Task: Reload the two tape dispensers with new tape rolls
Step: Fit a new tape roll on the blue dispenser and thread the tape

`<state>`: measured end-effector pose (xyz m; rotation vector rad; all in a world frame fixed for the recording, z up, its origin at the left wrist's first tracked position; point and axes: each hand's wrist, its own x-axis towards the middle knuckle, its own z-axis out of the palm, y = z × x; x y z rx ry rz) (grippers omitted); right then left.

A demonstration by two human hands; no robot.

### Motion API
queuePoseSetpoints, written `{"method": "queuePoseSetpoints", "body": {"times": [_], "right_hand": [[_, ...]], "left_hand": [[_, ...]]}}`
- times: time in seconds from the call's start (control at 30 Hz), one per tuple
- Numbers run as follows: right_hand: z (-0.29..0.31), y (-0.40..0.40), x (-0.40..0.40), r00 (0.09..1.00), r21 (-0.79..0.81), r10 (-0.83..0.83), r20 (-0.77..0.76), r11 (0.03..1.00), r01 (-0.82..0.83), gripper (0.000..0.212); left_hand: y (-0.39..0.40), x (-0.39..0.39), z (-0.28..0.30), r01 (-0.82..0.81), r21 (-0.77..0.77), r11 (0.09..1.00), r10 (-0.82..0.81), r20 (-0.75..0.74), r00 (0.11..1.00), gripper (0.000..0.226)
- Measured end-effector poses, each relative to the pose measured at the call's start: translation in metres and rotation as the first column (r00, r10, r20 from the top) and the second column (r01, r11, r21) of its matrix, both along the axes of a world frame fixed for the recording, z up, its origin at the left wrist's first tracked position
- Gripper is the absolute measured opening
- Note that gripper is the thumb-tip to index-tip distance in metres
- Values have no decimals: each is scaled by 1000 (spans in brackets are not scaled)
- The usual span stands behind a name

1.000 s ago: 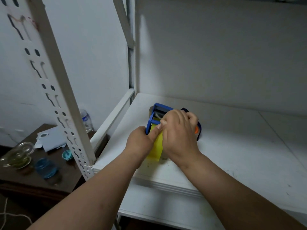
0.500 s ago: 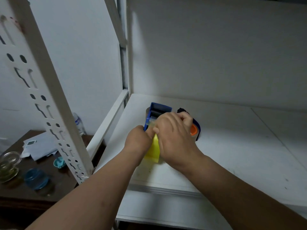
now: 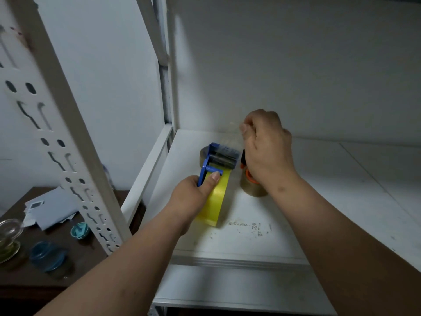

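Observation:
A blue tape dispenser (image 3: 210, 161) with a yellow tape roll (image 3: 216, 198) in it rests on the white shelf (image 3: 307, 201). My left hand (image 3: 193, 193) grips its side, thumb on the blue frame. My right hand (image 3: 265, 144) is raised above the dispenser's front and pinches a strip of clear tape (image 3: 230, 135) pulled up from the rollers. Under my right wrist stands a second dispenser with an orange hub and a clear brownish roll (image 3: 250, 187), partly hidden. Another brownish roll (image 3: 204, 152) peeks out behind the blue frame.
A white perforated rack post (image 3: 68, 133) rises at the left, close to my left forearm. Beyond it a dark wooden table (image 3: 34, 270) carries papers, a glass dish, a blue jar and a small teal cap. Scuffed residue marks the shelf near its front edge.
My right hand has lifted off the dispenser and moved up and to the right, drawing a strip of tape with it. The second dispenser under it has come into sight. My left hand keeps its grip.

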<state>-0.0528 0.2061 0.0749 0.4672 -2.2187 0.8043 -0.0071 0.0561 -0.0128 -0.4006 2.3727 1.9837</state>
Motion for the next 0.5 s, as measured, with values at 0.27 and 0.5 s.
{"method": "queuePoseSetpoints", "body": {"times": [0.27, 0.5], "right_hand": [[-19, -6, -10, 908, -257, 255, 333, 951, -173, 10], [-24, -6, -18, 876, -126, 235, 422, 972, -200, 13]], "left_hand": [[-4, 19, -3, 34, 24, 999, -34, -18, 999, 74], [-3, 30, -2, 65, 77, 995, -62, -35, 997, 50]]}}
